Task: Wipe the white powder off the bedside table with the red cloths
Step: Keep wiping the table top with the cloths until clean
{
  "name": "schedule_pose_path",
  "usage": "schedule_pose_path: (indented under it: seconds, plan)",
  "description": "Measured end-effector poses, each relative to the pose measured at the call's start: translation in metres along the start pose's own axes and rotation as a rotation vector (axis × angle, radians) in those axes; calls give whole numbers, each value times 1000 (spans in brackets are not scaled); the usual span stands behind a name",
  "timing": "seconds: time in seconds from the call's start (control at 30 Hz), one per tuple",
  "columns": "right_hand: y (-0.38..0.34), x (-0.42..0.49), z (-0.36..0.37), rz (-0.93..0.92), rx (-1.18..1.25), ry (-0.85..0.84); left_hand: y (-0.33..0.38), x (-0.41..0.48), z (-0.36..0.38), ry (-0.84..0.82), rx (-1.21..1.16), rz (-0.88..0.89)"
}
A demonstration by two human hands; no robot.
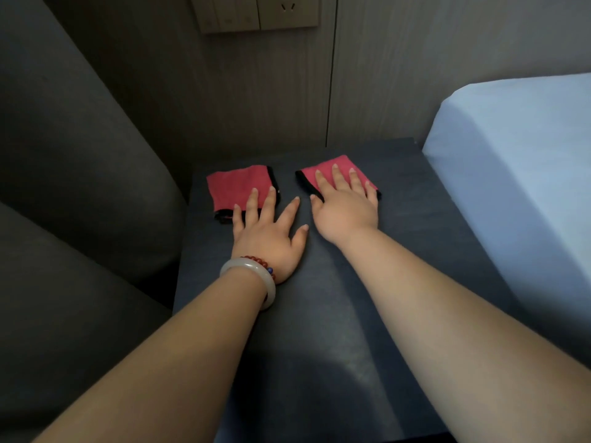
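Two folded red cloths with black edging lie side by side at the back of the dark bedside table [415, 238]. My left hand [267, 233] lies flat with fingers spread, its fingertips on the near edge of the left red cloth [238, 185]. My right hand [343, 204] rests flat with its fingers pressed on the right red cloth [339, 166], covering most of it. Neither hand grips a cloth. A faint pale haze of white powder [367, 375] shows on the near part of the tabletop; elsewhere I cannot make out powder in the dim light.
A grey upholstered armrest or seat [80, 203] borders the table on the left. A bed with a pale blue sheet [518, 174] borders it on the right. Behind stands a wood-panelled wall with a switch and socket plate [259, 12].
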State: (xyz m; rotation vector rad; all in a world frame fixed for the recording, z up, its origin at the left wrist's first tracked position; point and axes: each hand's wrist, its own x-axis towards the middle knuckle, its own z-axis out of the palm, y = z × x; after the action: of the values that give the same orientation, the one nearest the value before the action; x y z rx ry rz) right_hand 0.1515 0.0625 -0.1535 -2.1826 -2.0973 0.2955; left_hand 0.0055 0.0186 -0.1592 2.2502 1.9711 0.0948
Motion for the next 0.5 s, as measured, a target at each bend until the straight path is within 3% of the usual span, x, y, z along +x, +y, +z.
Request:
schedule_pose_path:
  seconds: [0.13, 0.3, 0.43, 0.5]
  plan:
    - [16, -7, -1, -115, -13, 57, 0, 0, -2, -2, -2, 2]
    - [44, 22, -19, 231, 14, -5, 1, 0, -2, 6, -9, -5]
    - [-12, 1, -4, -63, 32, -11, 1, 0, -1, 15, -11, -6]
    - [-13, 6, -6, -104, 40, 36, 2, 1, -1, 14, -12, -3]
